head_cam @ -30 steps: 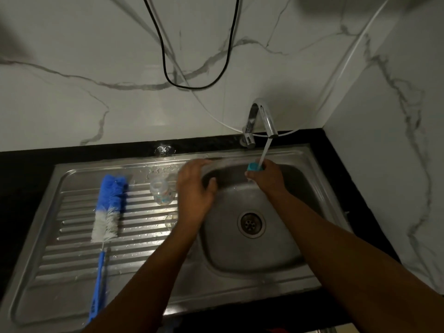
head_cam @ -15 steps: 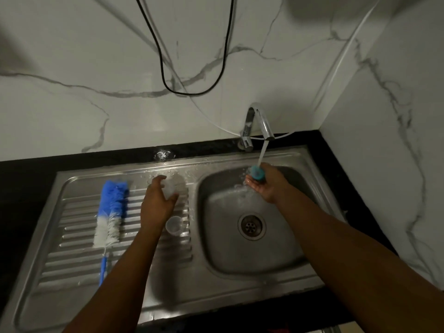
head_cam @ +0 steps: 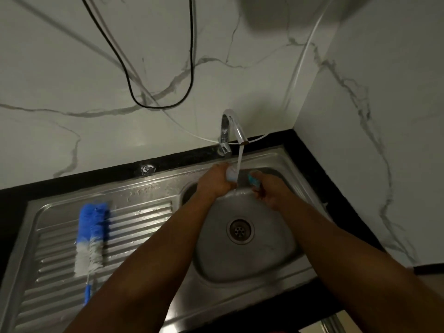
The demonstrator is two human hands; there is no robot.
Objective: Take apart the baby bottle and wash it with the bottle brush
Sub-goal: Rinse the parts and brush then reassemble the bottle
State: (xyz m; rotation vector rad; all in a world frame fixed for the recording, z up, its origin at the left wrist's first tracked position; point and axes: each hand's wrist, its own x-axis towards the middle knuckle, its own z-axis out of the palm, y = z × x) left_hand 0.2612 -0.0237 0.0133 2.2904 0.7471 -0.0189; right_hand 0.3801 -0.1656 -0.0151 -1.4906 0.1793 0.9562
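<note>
Rinsing mid-frame, my left hand [head_cam: 215,182] wraps a slippery clear piece [head_cam: 231,175], perhaps the cap, while my right hand [head_cam: 272,192] pinches the stiff teal collar [head_cam: 254,180] by its rim.

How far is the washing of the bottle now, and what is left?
Done: taken apart, a clear part in the left hand, a teal part in the right hand. In hand: rinsing both at the stream from the tap. Left: the bottle brush lies on the drainboard, in no hand, so scrubbing may remain.
</note>
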